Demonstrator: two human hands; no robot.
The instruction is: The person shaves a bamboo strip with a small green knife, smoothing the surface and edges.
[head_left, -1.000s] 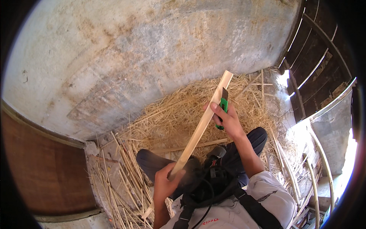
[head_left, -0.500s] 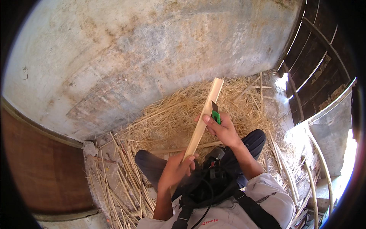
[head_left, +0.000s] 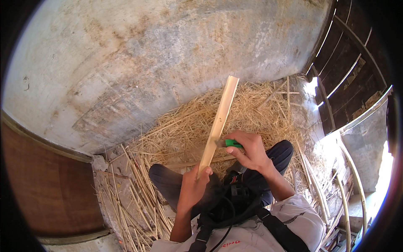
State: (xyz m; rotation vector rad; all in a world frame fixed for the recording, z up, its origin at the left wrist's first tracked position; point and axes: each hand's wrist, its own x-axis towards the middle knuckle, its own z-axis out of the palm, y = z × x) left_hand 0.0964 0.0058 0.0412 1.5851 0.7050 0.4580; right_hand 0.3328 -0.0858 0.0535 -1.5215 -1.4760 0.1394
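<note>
One pale strip of wood (head_left: 221,119) slanted up and a little to the right, its far end free above the loose straw (head_left: 264,111) and pointing toward the stained wall (head_left: 168,63). Its near end ran down into the left hand (head_left: 195,182), whose grip was wrapped about it, thumb along the right edge. How much of the strip ran on below that hand was hidden.

Right hand (head_left: 250,151) and wood stood apart by little more than a blade. That hand was on the right side of the strip, higher up than the left one, and its grip was closed around the green handle of a knife (head_left: 233,143). The knife pointed left, nearly crosswise to the strip's long axis, so from the right grip the wood lay directly to the left, just past the blade (head_left: 221,143). The blade met the strip's right edge in the picture, but it was small and blurred there, and whether it truly touched the wood could not be told.

Of the two hands, the left was the one in contact with the strip and sat nearer the body. Both were above the person's lap, between the dark trouser legs (head_left: 163,178). Thin sticks (head_left: 145,201) lay in a heap on the floor to the left.
</note>
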